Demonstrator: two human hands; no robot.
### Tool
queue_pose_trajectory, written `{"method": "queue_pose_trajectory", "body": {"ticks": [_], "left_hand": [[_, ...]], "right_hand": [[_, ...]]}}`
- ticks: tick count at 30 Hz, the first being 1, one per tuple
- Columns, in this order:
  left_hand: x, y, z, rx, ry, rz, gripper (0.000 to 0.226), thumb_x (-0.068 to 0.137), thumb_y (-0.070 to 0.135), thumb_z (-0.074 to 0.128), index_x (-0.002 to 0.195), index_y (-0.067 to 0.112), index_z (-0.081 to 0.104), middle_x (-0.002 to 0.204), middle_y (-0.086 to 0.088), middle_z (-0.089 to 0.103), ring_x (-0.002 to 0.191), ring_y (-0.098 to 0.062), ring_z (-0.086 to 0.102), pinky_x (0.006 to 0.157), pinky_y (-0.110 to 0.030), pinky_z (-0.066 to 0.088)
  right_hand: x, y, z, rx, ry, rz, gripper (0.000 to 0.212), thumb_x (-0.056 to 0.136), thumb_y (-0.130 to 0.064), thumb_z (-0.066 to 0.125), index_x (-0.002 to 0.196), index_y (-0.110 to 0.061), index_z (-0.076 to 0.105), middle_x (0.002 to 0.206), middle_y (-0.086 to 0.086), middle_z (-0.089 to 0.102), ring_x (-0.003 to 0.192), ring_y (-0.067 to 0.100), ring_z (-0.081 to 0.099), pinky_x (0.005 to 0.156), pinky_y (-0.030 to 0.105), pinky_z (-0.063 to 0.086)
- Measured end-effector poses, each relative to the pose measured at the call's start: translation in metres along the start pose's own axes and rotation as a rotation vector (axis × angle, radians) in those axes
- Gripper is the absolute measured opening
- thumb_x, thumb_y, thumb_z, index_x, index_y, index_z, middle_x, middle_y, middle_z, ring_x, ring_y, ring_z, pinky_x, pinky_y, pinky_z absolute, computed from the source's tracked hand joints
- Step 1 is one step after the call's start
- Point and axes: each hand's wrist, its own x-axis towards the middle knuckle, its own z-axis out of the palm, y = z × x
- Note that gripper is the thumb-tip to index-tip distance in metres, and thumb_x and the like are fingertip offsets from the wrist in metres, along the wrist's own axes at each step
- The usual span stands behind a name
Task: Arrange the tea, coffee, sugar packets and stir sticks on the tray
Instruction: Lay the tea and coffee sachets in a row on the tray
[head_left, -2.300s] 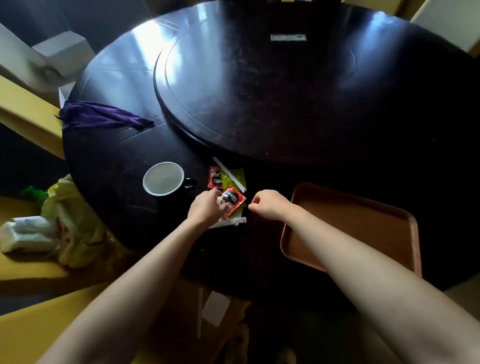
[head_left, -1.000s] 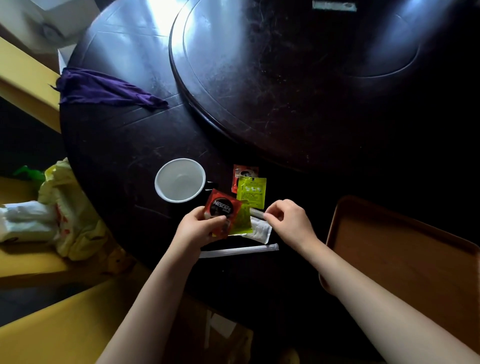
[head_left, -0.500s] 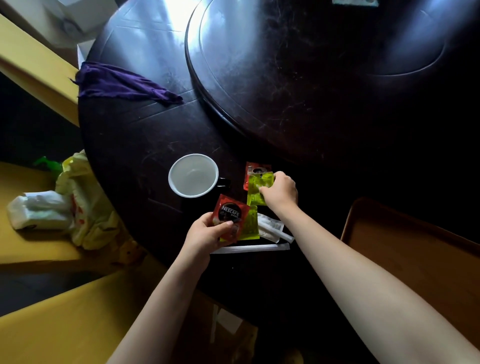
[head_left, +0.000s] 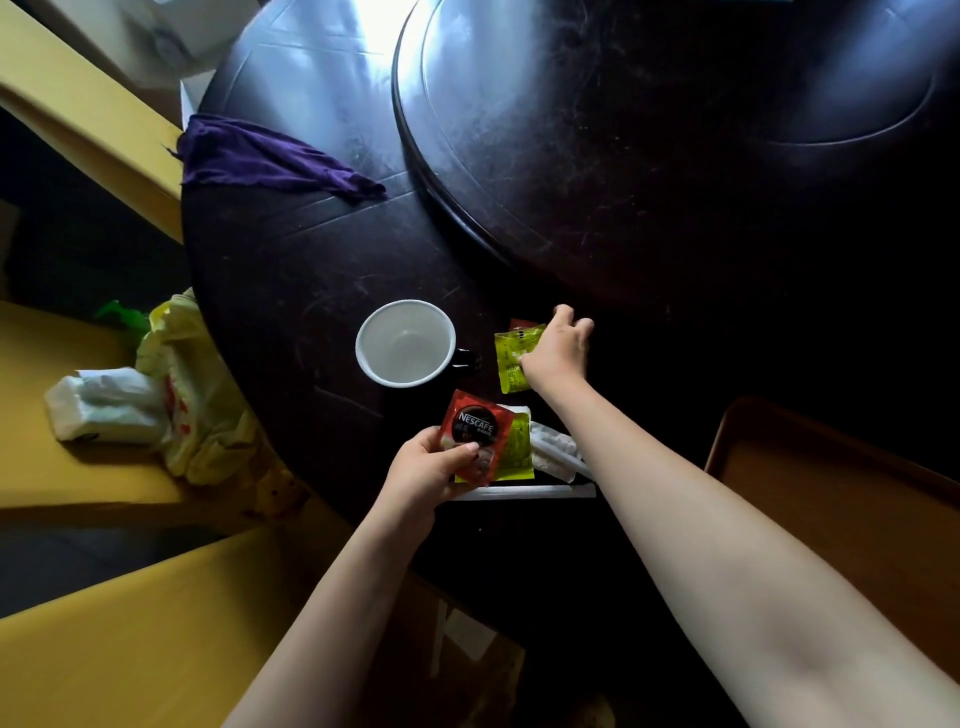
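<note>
My left hand (head_left: 428, 467) pinches a red Nescafe coffee packet (head_left: 474, 432) with a green tea packet (head_left: 519, 453) stacked behind it, just above the table's near edge. My right hand (head_left: 560, 353) reaches further out and grips a second green tea packet (head_left: 510, 359) with its thumb on it. A second red packet (head_left: 522, 325) peeks out behind that one. White sugar packets (head_left: 555, 451) and a stir stick in a white wrapper (head_left: 524, 491) lie on the table under my right forearm. The brown tray (head_left: 831, 488) sits to the right with nothing on it.
A white cup (head_left: 405, 343) stands just left of the packets. A purple cloth (head_left: 260, 161) lies at the table's far left. A raised dark turntable (head_left: 649, 130) fills the table's middle. A yellow plastic bag (head_left: 197, 410) and yellow seating lie off the left edge.
My right hand moved from the white packets forward to the far green tea packet and took hold of it. My left hand kept holding the red and green packets.
</note>
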Motion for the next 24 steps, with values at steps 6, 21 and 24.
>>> {"method": "queue_pose_trajectory", "body": {"ticks": [6, 21, 24], "left_hand": [[-0.005, 0.001, 0.0, -0.01, 0.007, -0.004, 0.01, 0.086, -0.003, 0.053, 0.088, 0.005, 0.058, 0.086, -0.012, 0.063, 0.077, -0.021, 0.063, 0.055, -0.025, 0.059], [-0.017, 0.008, 0.028, -0.108, -0.166, 0.0, 0.012, 0.087, 0.002, 0.052, 0.088, 0.008, 0.062, 0.077, -0.011, 0.071, 0.066, -0.022, 0.071, 0.067, -0.035, 0.06], [-0.021, 0.007, 0.059, -0.144, -0.293, -0.036, 0.014, 0.089, 0.006, 0.05, 0.088, 0.007, 0.064, 0.078, -0.013, 0.07, 0.071, -0.025, 0.071, 0.068, -0.038, 0.06]], "right_hand": [[0.002, 0.004, -0.005, 0.042, 0.005, 0.207, 0.042, 0.079, -0.005, 0.062, 0.118, -0.001, 0.045, 0.126, 0.018, 0.051, 0.113, 0.034, 0.053, 0.087, 0.039, 0.048], [-0.097, 0.053, -0.1, 0.822, -0.35, 0.054, 0.016, 0.079, -0.003, 0.065, 0.093, -0.011, 0.066, 0.091, 0.006, 0.07, 0.088, 0.023, 0.068, 0.079, 0.032, 0.056], [-0.115, 0.07, -0.107, 0.748, -0.244, 0.086, 0.022, 0.08, -0.005, 0.066, 0.102, -0.008, 0.065, 0.094, 0.008, 0.07, 0.086, 0.019, 0.067, 0.072, 0.023, 0.056]]}}
